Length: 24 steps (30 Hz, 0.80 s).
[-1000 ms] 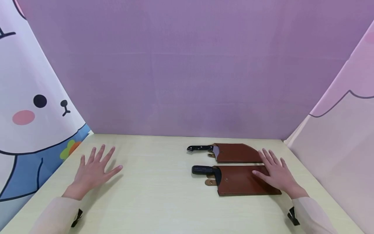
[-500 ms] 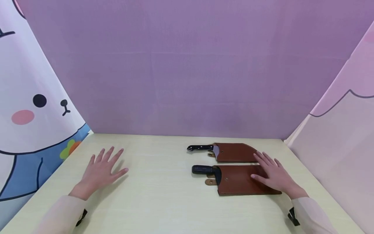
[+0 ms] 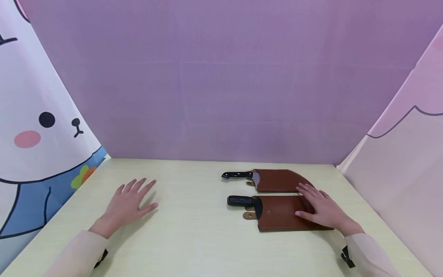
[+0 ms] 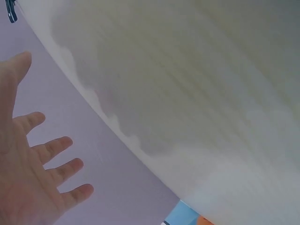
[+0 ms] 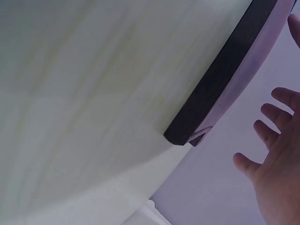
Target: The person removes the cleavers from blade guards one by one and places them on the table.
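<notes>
Farther back than knives (image 3: 239,201): purple backdrop (image 3: 221,80).

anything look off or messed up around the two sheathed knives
Nothing looks spilled or damaged. The one small oddity is on the front sheath: its tan strap lies loose on the near side of the front knife's black handle, rather than fastened over it.

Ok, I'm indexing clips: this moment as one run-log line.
left hand: holds nothing, above table | right hand: holds nothing, over near sheath | near knife: sheathed | far knife: sheathed
</notes>
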Tool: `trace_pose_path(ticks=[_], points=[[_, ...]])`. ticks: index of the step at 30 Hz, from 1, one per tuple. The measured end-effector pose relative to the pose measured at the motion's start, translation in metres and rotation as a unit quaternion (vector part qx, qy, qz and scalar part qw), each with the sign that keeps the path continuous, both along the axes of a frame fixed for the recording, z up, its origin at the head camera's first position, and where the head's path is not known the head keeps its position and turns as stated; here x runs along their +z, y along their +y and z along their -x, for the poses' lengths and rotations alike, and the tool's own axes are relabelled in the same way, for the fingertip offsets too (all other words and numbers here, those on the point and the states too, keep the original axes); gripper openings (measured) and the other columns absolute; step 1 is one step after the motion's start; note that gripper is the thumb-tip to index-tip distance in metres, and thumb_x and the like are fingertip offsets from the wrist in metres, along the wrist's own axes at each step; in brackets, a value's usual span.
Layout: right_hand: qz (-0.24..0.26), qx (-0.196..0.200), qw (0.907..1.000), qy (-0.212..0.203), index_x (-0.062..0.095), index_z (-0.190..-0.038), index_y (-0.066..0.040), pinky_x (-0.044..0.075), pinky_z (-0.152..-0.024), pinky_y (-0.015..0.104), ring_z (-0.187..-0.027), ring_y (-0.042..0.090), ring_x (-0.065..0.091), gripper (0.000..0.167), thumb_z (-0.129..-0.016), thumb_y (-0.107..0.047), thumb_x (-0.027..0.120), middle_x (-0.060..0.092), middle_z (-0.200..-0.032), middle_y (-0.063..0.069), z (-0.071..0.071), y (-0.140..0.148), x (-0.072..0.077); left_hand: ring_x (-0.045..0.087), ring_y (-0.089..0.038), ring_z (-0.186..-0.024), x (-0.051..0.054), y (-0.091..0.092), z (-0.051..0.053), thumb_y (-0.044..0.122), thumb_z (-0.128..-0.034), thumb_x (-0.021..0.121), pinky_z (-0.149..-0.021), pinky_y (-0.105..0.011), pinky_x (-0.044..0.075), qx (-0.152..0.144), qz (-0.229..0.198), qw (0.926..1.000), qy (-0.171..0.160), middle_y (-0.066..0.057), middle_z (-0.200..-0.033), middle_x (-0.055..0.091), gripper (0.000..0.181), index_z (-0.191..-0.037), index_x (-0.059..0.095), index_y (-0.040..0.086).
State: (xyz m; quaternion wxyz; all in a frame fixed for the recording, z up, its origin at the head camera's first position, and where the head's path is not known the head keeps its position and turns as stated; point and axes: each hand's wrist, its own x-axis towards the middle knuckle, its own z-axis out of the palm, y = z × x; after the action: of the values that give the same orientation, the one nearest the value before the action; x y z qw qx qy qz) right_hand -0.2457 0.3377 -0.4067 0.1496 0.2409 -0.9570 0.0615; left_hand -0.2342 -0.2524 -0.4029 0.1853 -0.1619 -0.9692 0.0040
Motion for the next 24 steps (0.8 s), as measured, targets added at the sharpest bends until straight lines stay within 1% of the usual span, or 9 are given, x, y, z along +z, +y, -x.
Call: trace_pose_path(ticks=[4, 8, 13, 17, 24], points=[[0.003, 0.012, 0.9999, 0.001, 0.041, -0.136, -0.006, 0.029, -0.097, 0.056, -0.128, 0.035, 0.036, 0.08, -0.076, -0.053, 0.064, 0.039, -0.141, 0.014, 0.0, 0.0, -0.001, 0.044, -0.044, -0.118, 0.001, 0.005, -0.002, 0.053, -0.0781, 0.061, -0.092, -0.062, 0.034, -0.009, 0.005, 0.9999, 0.001, -0.019, -0.132, 0.048, 0.07, -0.135, 0.043, 0.016], [0.006, 0.027, 0.9996, -0.001, 0.042, -0.135, -0.005, 0.03, -0.096, 0.055, -0.125, 0.036, 0.039, 0.08, -0.075, -0.053, 0.066, 0.042, -0.139, 0.015, 0.0, -0.001, -0.002, 0.047, -0.042, -0.115, 0.0, 0.009, -0.002, 0.052, -0.0776, 0.062, -0.09, -0.061, 0.036, -0.019, 0.005, 0.9998, 0.005, -0.018, -0.13, 0.05, 0.069, -0.134, 0.045, 0.016], [0.006, 0.045, 0.999, -0.002, 0.043, -0.134, -0.005, 0.033, -0.093, 0.057, -0.124, 0.035, 0.041, 0.081, -0.073, -0.052, 0.068, 0.045, -0.136, 0.015, -0.001, -0.004, -0.002, 0.05, -0.04, -0.113, -0.001, 0.015, 0.0, 0.053, -0.0773, 0.062, -0.087, -0.059, 0.038, -0.034, 0.006, 0.9994, 0.008, -0.016, -0.129, 0.052, 0.068, -0.133, 0.046, 0.017], [0.003, 0.057, 0.9984, -0.003, 0.045, -0.133, -0.006, 0.034, -0.093, 0.055, -0.122, 0.033, 0.043, 0.081, -0.071, -0.053, 0.069, 0.047, -0.134, 0.014, -0.001, -0.007, -0.001, 0.051, -0.038, -0.112, -0.001, 0.022, 0.0, 0.052, -0.0771, 0.063, -0.086, -0.057, 0.04, -0.047, 0.005, 0.9988, 0.009, -0.014, -0.127, 0.053, 0.067, -0.133, 0.047, 0.018], [-0.003, 0.061, 0.998, -0.016, 0.047, -0.132, -0.006, 0.036, -0.093, 0.052, -0.121, 0.03, 0.046, 0.082, -0.07, -0.056, 0.069, 0.05, -0.131, 0.012, -0.001, -0.013, 0.0, 0.053, -0.035, -0.111, 0.0, 0.035, 0.0, 0.049, -0.0766, 0.064, -0.084, -0.055, 0.042, -0.07, 0.006, 0.9974, 0.012, -0.012, -0.124, 0.056, 0.065, -0.131, 0.049, 0.018]])
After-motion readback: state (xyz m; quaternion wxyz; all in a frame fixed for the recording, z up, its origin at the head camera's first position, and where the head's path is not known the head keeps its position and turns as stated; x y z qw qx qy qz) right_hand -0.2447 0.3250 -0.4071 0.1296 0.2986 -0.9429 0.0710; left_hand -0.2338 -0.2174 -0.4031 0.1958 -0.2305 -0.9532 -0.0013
